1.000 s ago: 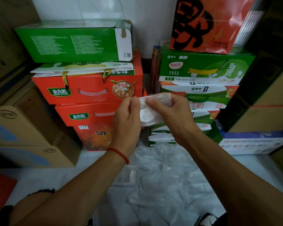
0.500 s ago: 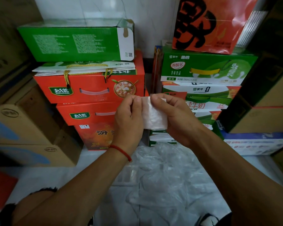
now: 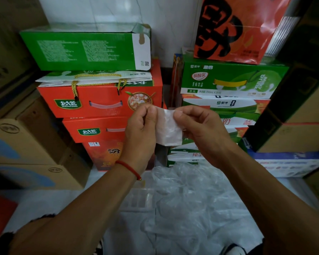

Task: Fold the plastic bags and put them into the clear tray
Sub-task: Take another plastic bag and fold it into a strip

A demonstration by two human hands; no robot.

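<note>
Folded bag (image 3: 168, 128) | pinched by left hand (image 3: 140, 133), right hand (image 3: 203, 133) | clear tray (image 3: 138, 200) blurred, part-covered

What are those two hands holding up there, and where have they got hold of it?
A folded plastic bag, pinched at its top edge: the left hand grips the upper left corner, the right hand the upper right.

Surface: pale white floor (image 3: 35, 205)
Middle: heap of loose clear plastic bags (image 3: 191, 208); ribbed clear plastic tray (image 3: 138, 200) touching its left edge
Behind: stacked red and green cardboard cartons (image 3: 99, 105)
</note>
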